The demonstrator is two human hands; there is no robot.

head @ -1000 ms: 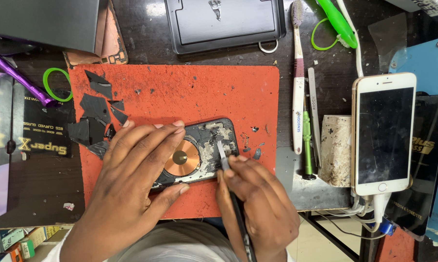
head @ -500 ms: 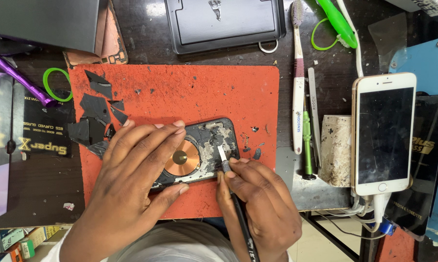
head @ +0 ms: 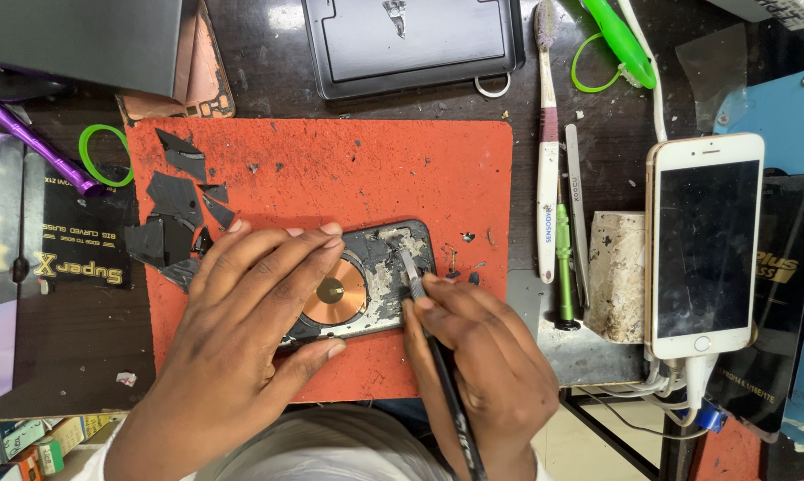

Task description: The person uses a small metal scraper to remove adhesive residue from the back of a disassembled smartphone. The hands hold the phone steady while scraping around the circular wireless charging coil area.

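A dark phone (head: pixel 379 281) lies face down on the red work mat (head: pixel 375 169), its back glass gone, showing a copper charging coil (head: pixel 335 292) and pale glue residue. My left hand (head: pixel 241 330) lies flat over the phone's left half and holds it down. In my right hand (head: pixel 482 374) is a thin black scraping tool (head: pixel 433 343), its metal tip pressed on the phone's upper right area near the residue. Black glass shards (head: pixel 175 214) are piled on the mat's left side.
A white-and-gold phone (head: pixel 705 245) on a cable lies at right. A toothbrush (head: pixel 549 151), tweezers (head: pixel 578 214) and a green screwdriver (head: pixel 564 267) lie beside the mat. A black tray (head: pixel 411 40) sits at the back, a green ring (head: pixel 103 153) and a purple tool (head: pixel 36 142) at left.
The tool tip has shifted slightly along the phone's upper right area with small moves of my right hand. My left hand has stayed in place on the phone.
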